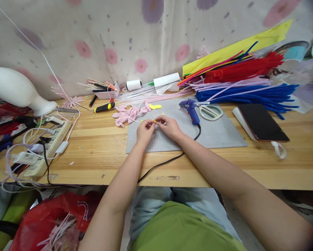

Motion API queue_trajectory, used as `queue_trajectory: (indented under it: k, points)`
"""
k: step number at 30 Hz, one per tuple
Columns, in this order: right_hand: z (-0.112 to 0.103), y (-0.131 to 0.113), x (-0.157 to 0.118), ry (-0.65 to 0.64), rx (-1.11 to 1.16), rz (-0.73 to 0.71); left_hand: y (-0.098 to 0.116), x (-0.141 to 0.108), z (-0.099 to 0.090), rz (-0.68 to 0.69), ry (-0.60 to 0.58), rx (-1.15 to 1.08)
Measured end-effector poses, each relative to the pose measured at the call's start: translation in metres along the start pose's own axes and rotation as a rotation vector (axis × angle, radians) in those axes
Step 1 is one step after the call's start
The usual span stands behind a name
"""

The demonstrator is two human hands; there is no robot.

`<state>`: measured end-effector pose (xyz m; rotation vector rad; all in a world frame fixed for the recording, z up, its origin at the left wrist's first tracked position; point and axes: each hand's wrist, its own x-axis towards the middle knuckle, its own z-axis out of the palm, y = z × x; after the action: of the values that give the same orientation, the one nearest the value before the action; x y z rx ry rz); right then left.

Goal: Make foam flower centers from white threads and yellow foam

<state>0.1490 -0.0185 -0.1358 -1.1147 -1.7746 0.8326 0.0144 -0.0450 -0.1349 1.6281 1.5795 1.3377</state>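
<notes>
Over the flat gridded mat (pixel 166 141), fingers (pixel 162 119) pinch a tiny yellow piece (pixel 154 121)

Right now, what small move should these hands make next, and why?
Perhaps a slight twist of the small yellow piece: the left hand and right hand meet at it, fingers pinched, over the grey rectangular mat, while the blue glue gun lies apart from them.
</notes>
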Motion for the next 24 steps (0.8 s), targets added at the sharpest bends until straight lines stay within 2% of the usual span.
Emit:
queue_trajectory:
  k: [5,9,13,19,24]
  points:
    - [0.002,0.002,0.001,0.002,0.087,-0.049,-0.003,0.002,0.002,-0.036,0.006,-0.056]
    - [0.001,-0.002,0.002,0.032,0.072,-0.01,-0.001,0.005,0.003,-0.135,-0.026,-0.204]
    - [0.0,-0.001,0.004,0.008,0.093,0.021,0.002,0.01,0.004,-0.22,-0.019,-0.265]
    - [-0.002,0.001,0.008,-0.022,0.286,0.104,0.009,0.018,0.008,-0.293,-0.054,-0.271]
    - [-0.009,-0.005,0.009,-0.123,0.5,0.21,0.014,0.019,0.011,-0.301,-0.058,-0.287]
